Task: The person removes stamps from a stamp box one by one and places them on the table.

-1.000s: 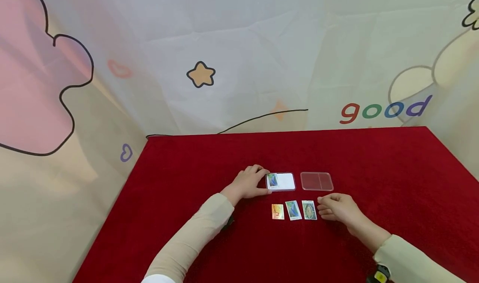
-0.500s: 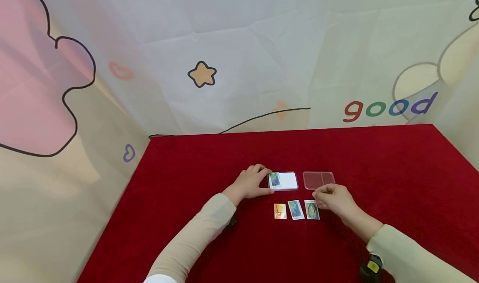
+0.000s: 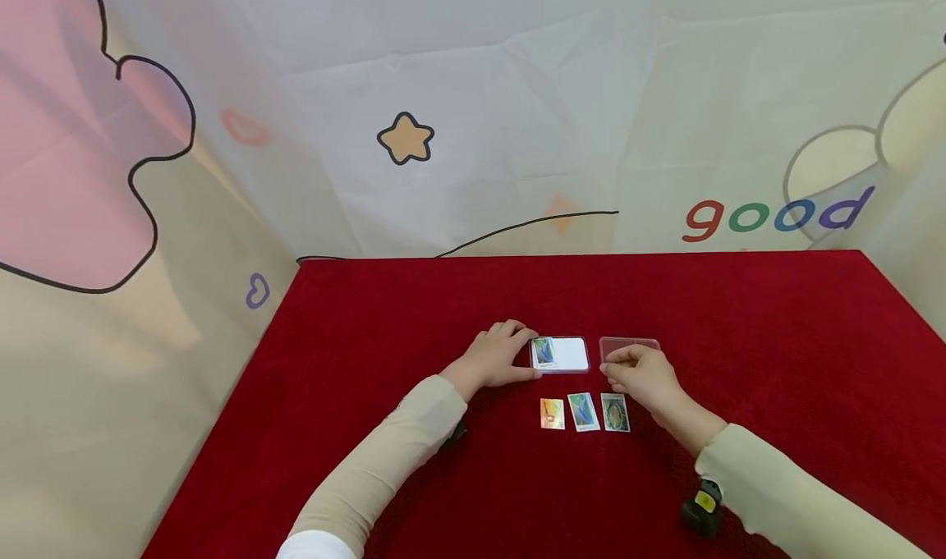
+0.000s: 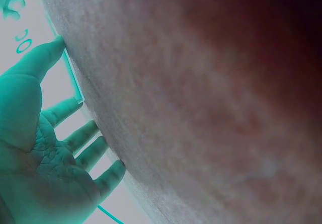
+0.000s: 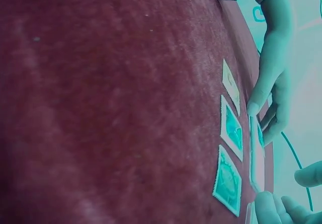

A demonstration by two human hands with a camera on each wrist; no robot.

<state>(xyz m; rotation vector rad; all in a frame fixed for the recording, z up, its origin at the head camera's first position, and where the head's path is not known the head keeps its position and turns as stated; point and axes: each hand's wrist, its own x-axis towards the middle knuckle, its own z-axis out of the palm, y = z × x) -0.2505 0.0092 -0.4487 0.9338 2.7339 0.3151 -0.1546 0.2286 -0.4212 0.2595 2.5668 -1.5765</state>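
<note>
My left hand (image 3: 497,356) spans the left end of a clear plastic case (image 3: 588,362), thumb at its near edge and index finger at its far edge. Inside the case lie a white card (image 3: 571,354) and, on its left part, a blue stamp (image 3: 544,351). To the right, my right hand (image 3: 645,378) is over the front of a clear lid (image 3: 626,342), hiding much of it. In the right wrist view that thumb stands apart from the fingers (image 5: 269,209), which are at the lid's edge, with nothing between them.
In front of the case, an orange stamp (image 3: 552,414), a blue bird stamp (image 3: 584,411) and a greenish stamp (image 3: 616,412) lie in a row on the red cloth (image 3: 414,313). A printed curtain (image 3: 502,132) hangs behind the table.
My right hand has moved from beside the greenish stamp up and left to the lid. The left hand stays at the case, and the view has shifted slightly.
</note>
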